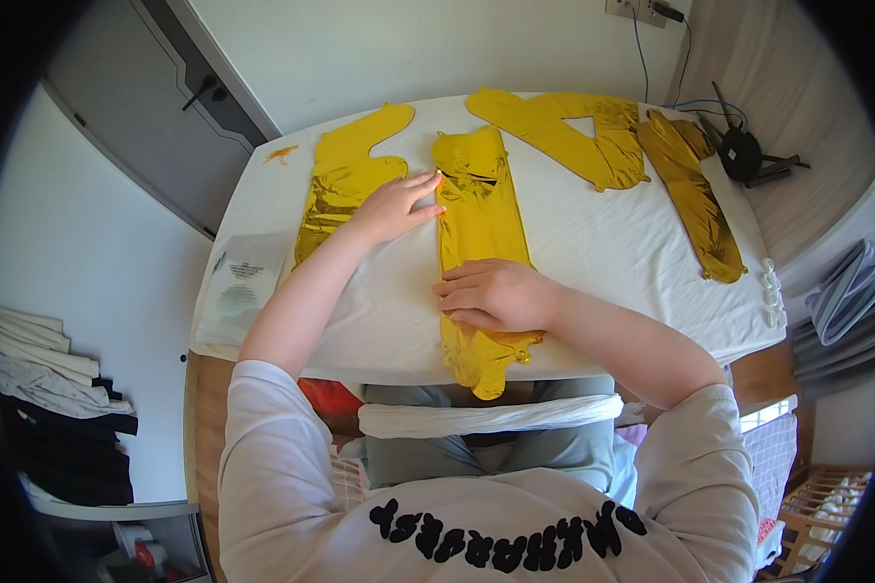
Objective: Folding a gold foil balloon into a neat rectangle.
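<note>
A flat, uninflated gold foil balloon (486, 228) lies lengthwise on the white-covered table in front of me, its lower end hanging over the near edge. My left hand (396, 207) reaches to its left edge, thumb and fingers apart, fingertips touching the foil. A dark slit-like crease crosses the balloon's upper part. My right hand (504, 295) rests palm down across its lower part, fingers laid out over the foil and pointing left. Just left of my left hand is another flat gold foil balloon (345, 185), partly covered by my forearm.
More gold foil balloons lie at the back right (583, 136) and right side (695, 204). A clear plastic packet (243, 282) sits at the left, a small orange item (280, 154) at the back left. A black device with antennas (744, 154) stands by the right wall.
</note>
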A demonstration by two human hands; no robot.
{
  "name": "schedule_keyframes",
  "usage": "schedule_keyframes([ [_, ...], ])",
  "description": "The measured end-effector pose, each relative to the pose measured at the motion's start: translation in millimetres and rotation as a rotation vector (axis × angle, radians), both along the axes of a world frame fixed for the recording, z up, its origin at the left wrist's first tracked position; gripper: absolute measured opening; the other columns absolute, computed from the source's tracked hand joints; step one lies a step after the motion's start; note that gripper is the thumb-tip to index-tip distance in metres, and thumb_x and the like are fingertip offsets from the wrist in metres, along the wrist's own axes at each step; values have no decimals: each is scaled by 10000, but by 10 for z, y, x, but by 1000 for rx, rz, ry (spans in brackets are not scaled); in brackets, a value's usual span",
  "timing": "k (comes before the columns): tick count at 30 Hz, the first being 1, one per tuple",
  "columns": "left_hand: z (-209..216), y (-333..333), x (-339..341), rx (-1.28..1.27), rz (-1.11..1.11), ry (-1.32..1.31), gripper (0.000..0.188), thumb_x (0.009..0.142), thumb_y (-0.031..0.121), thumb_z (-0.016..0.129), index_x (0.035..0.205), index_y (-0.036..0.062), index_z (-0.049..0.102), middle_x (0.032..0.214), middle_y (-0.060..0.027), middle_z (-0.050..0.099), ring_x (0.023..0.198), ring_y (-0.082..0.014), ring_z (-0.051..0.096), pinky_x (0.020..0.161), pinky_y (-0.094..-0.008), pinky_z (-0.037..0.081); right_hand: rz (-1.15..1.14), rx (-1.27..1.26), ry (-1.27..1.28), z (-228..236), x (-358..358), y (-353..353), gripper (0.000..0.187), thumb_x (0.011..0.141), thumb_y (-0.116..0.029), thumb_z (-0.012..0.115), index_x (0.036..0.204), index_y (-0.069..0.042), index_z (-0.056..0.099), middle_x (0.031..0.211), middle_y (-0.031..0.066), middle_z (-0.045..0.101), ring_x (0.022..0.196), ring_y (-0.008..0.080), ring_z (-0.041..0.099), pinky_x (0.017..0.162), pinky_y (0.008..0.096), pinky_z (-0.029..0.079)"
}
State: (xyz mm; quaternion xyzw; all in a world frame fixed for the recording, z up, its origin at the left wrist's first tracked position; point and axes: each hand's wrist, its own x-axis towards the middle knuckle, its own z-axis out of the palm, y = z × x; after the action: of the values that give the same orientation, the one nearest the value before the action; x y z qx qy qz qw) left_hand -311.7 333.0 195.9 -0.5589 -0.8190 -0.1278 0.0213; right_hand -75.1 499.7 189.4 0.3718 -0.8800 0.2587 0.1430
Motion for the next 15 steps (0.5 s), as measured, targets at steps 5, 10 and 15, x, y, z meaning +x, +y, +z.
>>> schedule_keyframes([
  [5,11,-2,17,18,-43,88,671,1025,508,587,1511,52,514,1580,-153,491,1443,-347,466,1194,-449,387,0,-11,10,-4,2,-9,203,938,-187,685,1099,-70,728,1262,111,725,1189,338,657,1048,429,513],
  [10,18,-3,-17,26,-81,274,600,1032,438,599,1499,68,532,1589,-111,479,1468,-308,435,1223,-468,341,8,-14,26,-4,-22,-13,208,930,-186,693,1098,-69,727,1259,112,726,1182,339,660,1045,430,515],
  [15,50,20,-1,-38,-82,246,604,1041,444,579,1496,49,530,1575,-123,495,1490,-271,409,1258,-480,275,5,-21,24,-6,-14,-3,200,924,-185,698,1084,-70,725,1255,109,727,1178,338,663,1043,433,516],
])
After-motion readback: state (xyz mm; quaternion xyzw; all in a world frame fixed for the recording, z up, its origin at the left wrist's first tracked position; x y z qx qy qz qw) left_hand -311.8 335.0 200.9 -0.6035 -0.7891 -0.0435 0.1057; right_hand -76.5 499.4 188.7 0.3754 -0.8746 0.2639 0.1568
